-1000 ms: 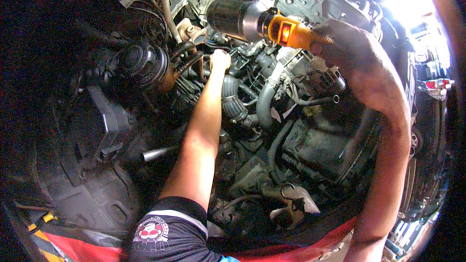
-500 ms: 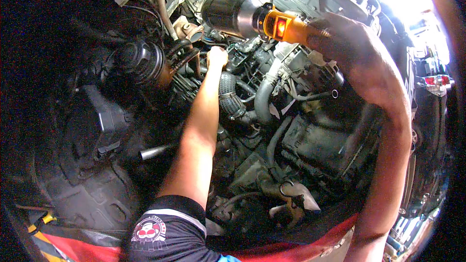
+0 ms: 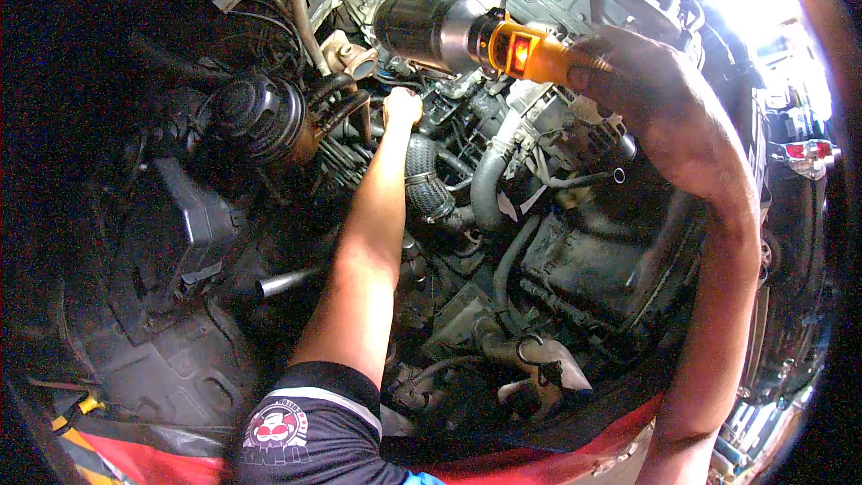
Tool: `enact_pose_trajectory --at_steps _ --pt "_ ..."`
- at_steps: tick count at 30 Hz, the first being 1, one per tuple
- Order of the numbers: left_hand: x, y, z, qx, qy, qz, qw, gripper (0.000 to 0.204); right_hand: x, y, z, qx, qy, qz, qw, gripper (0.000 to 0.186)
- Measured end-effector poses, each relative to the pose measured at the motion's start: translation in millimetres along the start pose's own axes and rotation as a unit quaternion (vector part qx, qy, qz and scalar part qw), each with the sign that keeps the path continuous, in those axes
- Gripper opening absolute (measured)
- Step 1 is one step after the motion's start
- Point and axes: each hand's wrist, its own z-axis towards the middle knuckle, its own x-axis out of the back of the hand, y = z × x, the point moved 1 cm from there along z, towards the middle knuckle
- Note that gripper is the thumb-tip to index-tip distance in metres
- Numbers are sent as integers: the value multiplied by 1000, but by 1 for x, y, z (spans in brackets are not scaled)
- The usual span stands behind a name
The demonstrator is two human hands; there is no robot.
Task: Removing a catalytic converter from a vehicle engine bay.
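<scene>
My right hand (image 3: 642, 94) is wrapped round the orange handle of a work light (image 3: 431, 31) with a thick black head. The light is held level above the engine (image 3: 539, 112), its head to the left. Deep in the engine bay, my left hand (image 3: 401, 109) is closed, knuckles up, below the lamp head. Whatever its fingers grip is hidden. Beside it, a ribbed black hose (image 3: 424, 175) runs down on the right, and thin metal pipes (image 3: 346, 157) lie on the left.
A round black canister-like part (image 3: 256, 112) stands to the left. A smooth hose (image 3: 488, 189) curves at centre, and a bare metal tube (image 3: 285, 284) sticks out near my left forearm. An open-ended pipe (image 3: 561, 364) lies nearer. Red bodywork (image 3: 148, 458) edges the bay.
Almost nothing differs. My left hand stays closed in the same spot, and the work light has barely shifted.
</scene>
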Motion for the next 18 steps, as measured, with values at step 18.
enact_pose_trajectory --at_steps 18 --pt "0 -6 5 2 -7 13 1000 25 5 -24 3 2 9 37 999 27"
